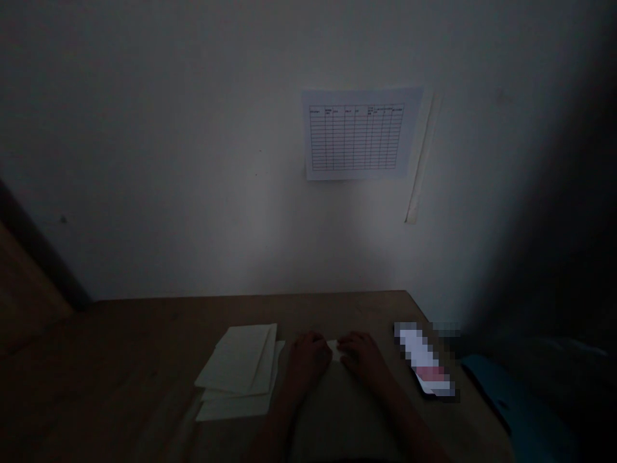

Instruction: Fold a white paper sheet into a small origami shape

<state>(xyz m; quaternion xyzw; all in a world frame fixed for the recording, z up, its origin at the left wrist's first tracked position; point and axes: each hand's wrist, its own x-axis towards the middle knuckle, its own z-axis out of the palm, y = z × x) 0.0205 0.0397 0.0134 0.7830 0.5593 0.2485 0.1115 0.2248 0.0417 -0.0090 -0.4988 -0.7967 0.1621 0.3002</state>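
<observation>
Head view: left hand (306, 360) and right hand (361, 357) together on a pale paper sheet (342, 411) at the bench (120, 347)

Both hands sit curled at the sheet's far end, a small white corner (333, 350) showing between them; the dim light hides whether either grip is clenched on the paper or only resting. Fingertips set flat and close on either side would best keep that edge from slipping. A stack of cream paper sheets (236, 370) lies just left, a blurred phone (424, 359) right.

Papers (236, 373) left, phone (424, 360) right, chart (357, 134) on wall (144, 128)
</observation>
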